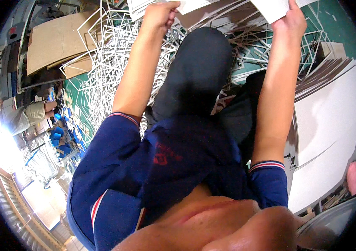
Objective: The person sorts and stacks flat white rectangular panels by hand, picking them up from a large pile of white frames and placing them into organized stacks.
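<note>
At the top of the view, my left hand (161,16) has its fingers curled at the edge of a white sheet (197,5). My right hand (291,22) grips the corner of a white sheet (270,10) at the upper right. The picture's top edge cuts off both sheets, so I cannot tell whether they are one piece. Layered white sheets (136,8) lie beside my left hand. Below and around my hands, a large tangle of thin white strips and frame-shaped offcuts (112,62) covers the floor.
Stacked large white boards (328,109) stand at my right. Brown cardboard sheets (58,40) lie at the upper left. Farther left are a person (32,114) and a crate (61,142) with blue pieces. Green floor (347,28) shows at the upper right.
</note>
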A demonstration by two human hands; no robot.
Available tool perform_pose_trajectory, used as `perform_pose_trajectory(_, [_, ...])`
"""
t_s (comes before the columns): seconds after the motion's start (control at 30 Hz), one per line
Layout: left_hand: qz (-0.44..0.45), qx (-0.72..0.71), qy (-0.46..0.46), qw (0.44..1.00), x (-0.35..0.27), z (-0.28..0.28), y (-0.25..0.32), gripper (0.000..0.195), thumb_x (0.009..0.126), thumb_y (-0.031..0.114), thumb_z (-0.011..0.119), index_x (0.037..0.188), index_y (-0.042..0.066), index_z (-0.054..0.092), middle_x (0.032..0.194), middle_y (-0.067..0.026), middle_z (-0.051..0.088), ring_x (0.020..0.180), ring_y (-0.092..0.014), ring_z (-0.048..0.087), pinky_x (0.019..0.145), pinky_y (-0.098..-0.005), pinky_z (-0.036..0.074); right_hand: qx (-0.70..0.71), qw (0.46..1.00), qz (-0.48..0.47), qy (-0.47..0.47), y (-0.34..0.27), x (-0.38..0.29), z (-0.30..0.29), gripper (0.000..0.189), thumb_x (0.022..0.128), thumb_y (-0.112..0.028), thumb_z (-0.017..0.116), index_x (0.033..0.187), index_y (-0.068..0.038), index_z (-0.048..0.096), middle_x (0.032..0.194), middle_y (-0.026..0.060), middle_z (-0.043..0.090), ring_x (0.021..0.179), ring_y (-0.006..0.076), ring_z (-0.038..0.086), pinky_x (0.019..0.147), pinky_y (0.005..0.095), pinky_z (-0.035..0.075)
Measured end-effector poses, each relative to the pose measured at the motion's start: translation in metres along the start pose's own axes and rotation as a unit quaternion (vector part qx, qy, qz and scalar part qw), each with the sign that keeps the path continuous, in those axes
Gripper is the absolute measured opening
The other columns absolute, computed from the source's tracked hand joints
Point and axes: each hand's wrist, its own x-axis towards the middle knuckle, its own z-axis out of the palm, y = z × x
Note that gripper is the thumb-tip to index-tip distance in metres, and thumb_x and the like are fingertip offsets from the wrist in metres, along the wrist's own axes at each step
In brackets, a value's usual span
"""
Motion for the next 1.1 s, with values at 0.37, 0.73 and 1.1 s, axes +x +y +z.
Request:
perform_pose_trajectory(0.37, [0.038,0.099,0.08,0.991,0.045,-0.011,-0.014,0.016,0.077,0.014,0.061,0.066,0.001,0.06,0.051,-0.0033,0.05,0.041,-0.011,0.042,0.039,-0.0258,0.032,-0.086,0.986,-0.145,-0.003,-0.013,-0.004,-0.008,0.027,0.085,-0.005,0.049,0.106,0.011,0.05,0.099,0.0179,0.058,0.088,0.0286,0.059,0.077,0.0381,0.047])
perform_pose_trajectory(0.73, [0.44,-0.016,0.253,0.862,0.079,-0.045,0.053,0.032,0.084,0.017,0.056,0.056,0.001,0.051,0.052,0.002,0.048,0.044,-0.006,0.038,0.041,-0.0229,0.029,0.023,0.995,-0.05,-0.078,0.02,0.016,-0.029,0.027,0.08,0.002,0.056,0.105,0.007,0.048,0.1,0.0173,0.059,0.089,0.028,0.06,0.08,0.04,0.049])
perform_pose_trajectory(1.1, [0.296,-0.047,0.281,0.912,0.261,-0.107,0.092,0.027,0.087,0.02,0.046,0.08,0.0,0.062,0.077,-0.015,0.062,0.072,-0.025,0.06,0.059,-0.035,0.044,-0.021,0.991,0.133,0.009,0.096,-0.022,-0.018,0.024,0.082,0.001,0.051,0.105,0.006,0.049,0.106,0.0159,0.055,0.099,0.0271,0.056,0.088,0.039,0.045])
